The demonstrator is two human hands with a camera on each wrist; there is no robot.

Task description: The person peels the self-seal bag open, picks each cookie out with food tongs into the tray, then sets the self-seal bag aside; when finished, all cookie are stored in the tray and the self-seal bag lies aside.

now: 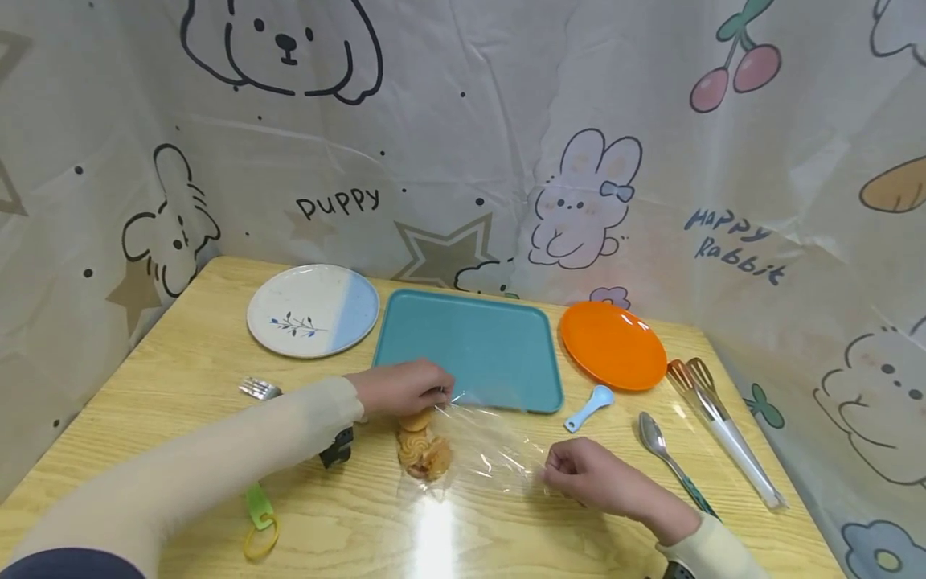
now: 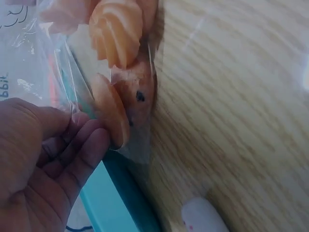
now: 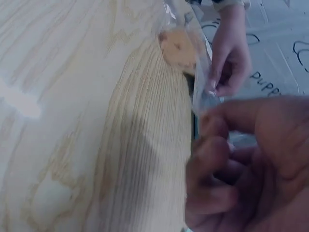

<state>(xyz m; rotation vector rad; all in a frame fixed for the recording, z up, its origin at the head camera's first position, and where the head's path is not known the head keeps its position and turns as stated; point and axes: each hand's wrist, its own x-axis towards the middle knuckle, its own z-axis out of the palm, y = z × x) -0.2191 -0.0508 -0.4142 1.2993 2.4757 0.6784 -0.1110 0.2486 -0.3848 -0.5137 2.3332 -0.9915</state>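
Note:
A clear plastic bag (image 1: 495, 454) with several cookies (image 1: 422, 454) in its left part lies stretched between my hands over the front of the table. With thumb and fingers, my left hand (image 1: 405, 388) pinches the bag's upper left edge, beside the cookies. My right hand (image 1: 596, 481) pinches the bag's right end, its other fingers curled in. In the left wrist view, a swirled cookie (image 2: 116, 34) and a flat round one (image 2: 111, 111) show through the film. A pale cookie (image 3: 177, 47) shows inside the bag in the right wrist view.
Behind the bag lies a teal tray (image 1: 470, 338), between a white and blue plate (image 1: 304, 310) and an orange plate (image 1: 613, 346). A small blue spoon (image 1: 589, 408), a metal spoon (image 1: 653, 434) and tongs (image 1: 723, 426) lie right. A fork (image 1: 259, 388) and green-handled item (image 1: 259, 507) lie left.

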